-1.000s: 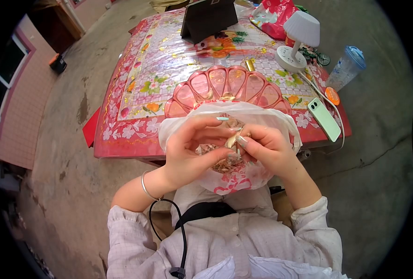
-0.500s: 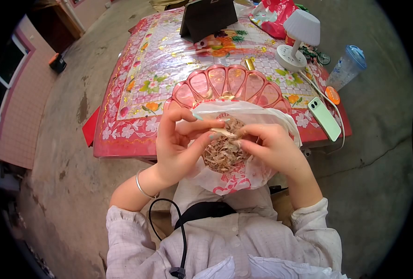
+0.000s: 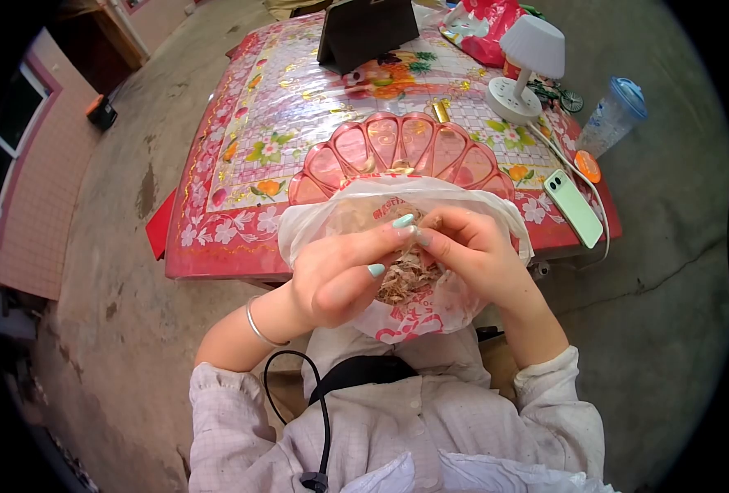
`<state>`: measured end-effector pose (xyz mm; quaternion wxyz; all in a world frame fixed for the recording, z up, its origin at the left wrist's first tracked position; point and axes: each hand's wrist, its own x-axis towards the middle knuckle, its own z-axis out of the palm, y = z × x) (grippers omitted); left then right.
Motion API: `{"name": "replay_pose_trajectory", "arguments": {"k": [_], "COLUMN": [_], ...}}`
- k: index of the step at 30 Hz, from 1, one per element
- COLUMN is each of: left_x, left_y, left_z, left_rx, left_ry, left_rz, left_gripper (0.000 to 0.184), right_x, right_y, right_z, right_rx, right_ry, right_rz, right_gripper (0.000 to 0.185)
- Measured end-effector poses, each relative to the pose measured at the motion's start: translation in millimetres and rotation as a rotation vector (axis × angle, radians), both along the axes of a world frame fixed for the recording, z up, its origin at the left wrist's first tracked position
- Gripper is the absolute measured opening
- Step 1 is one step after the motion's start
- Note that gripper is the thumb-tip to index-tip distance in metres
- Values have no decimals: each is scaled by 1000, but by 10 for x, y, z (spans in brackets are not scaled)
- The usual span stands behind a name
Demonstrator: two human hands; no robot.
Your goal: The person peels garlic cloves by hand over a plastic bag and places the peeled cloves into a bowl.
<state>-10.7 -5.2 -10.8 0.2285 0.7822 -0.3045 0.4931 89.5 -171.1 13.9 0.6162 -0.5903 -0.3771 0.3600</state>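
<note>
My left hand (image 3: 344, 275) reaches in from the left, fingers stretched toward the right hand and thumb apart from them. Its fingertips touch or nearly touch those of my right hand (image 3: 479, 251). Thumb and forefinger of the right hand are pinched together at a small pale piece (image 3: 414, 231), mostly hidden by the fingers. Both hands are over a white plastic bag (image 3: 504, 214) with red print, its mouth spread wide. Dry, brownish papery scraps (image 3: 405, 279) lie inside it. Behind the bag sits a pink, translucent petal-shaped dish (image 3: 418, 135) with a few pale pieces in it.
The table (image 3: 216, 263) has a flowered plastic cover. On its right are a pale green phone (image 3: 574, 209), a cable, an orange round item (image 3: 587, 167), a white lamp (image 3: 533, 49) and a lidded clear cup (image 3: 612, 119). A black tablet stand (image 3: 368, 33) is at the back.
The left hand has turned and lowered, and its thumb has moved away from its fingers. The pale elongated piece formerly visible in it is now mostly hidden. The right hand has shifted slightly.
</note>
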Motion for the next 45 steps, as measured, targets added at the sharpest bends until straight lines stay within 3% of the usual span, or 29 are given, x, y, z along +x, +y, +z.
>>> {"name": "replay_pose_trajectory", "arguments": {"k": [6, 8, 12, 14, 15, 17, 20, 22, 24, 26, 27, 33, 40, 45], "left_x": [-50, -116, -96, -115, -104, -76, -53, -49, -37, -23, -15, -30, 17, -1], "left_y": [-48, -108, -187, -219, -241, -281, -259, -216, -155, -91, -76, -144, -139, -82], "left_z": [37, 15, 70, 94, 81, 52, 75, 138, 218, 273, 238, 276, 198, 200], "left_rx": [23, -268, -573, -940, -941, -1194, -1270, -1265, -1261, -792, -856, -907, -1049, -613], "left_ry": [29, 285, 308, 569, 568, 685, 786, 821, 861, 875, 949, 991, 1013, 904], "left_rz": [15, 8, -141, -263, -262, -454, -510, -522, -536, -270, -312, -322, -426, -291], "left_gripper": [32, 34, 35, 34, 34, 34, 30, 26, 22, 17, 14, 15, 20, 25], "right_x": [8, -36, -92, -77, -74, -91, -127, -115, -72, -87, -96, -113, -129, -58], "right_y": [-49, -69, -74, -102, -112, -96, -52, -33, -18, -35, -43, -47, -67, -65], "right_z": [104, 136, 128, 123, 119, 87, 93, 73, -7, 15, 29, 38, 82, 25], "right_rx": [-53, -9, 91, 107, 124, 152, 196, 211, 191, 154, 118, 149, 89, 20], "right_ry": [8, 24, 89, 97, 105, 140, 122, 70, -174, -203, -232, 0, 26, 88], "right_rz": [42, 17, -41, -28, -16, -28, -77, -111, -135, -116, -96, -59, -68, -75], "right_gripper": [15, 16, 17, 17, 18, 18, 17, 17, 15, 14, 14, 14, 15, 17]}}
